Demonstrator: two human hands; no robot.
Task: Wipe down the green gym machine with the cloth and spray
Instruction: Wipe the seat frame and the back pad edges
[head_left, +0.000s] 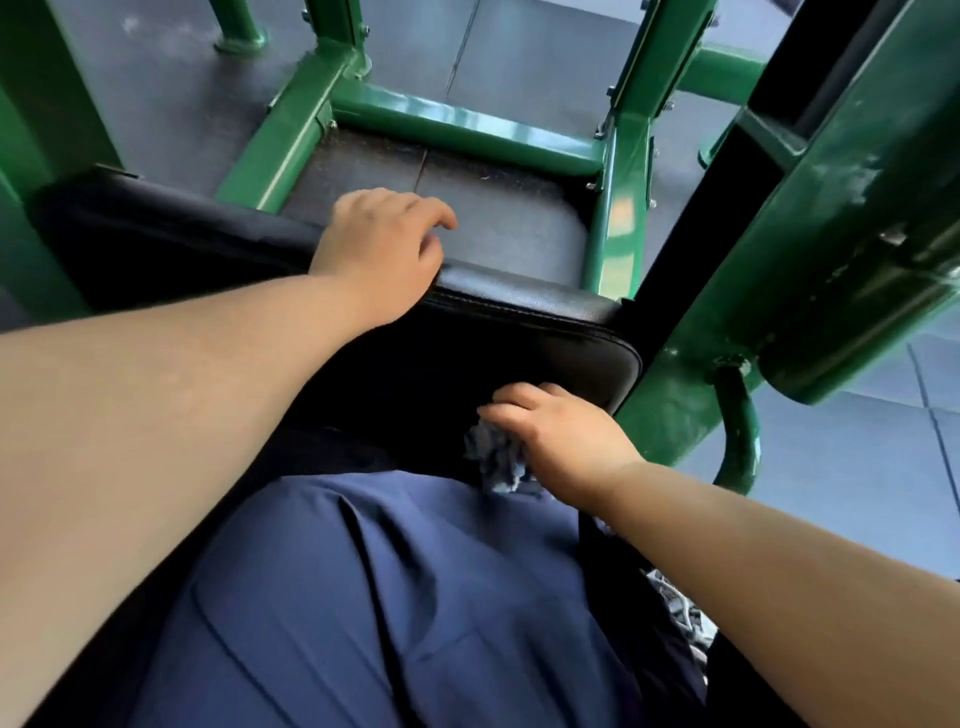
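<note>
The green gym machine (467, 122) fills the view, its painted steel tubes framing a black padded seat (561, 338) in the middle. My left hand (379, 254) rests on the far edge of the pad, fingers relaxed and reaching over it. My right hand (561, 441) grips a bunched grey-blue cloth (498, 460) and holds it against the pad's near side, close to my dark blue trousers. No spray bottle is in view.
A thick green upright (841, 249) with a black bar beside it rises on the right, and a curved green handle (737, 436) hangs below it. Grey rubber floor tiles (841, 467) lie under and around the frame.
</note>
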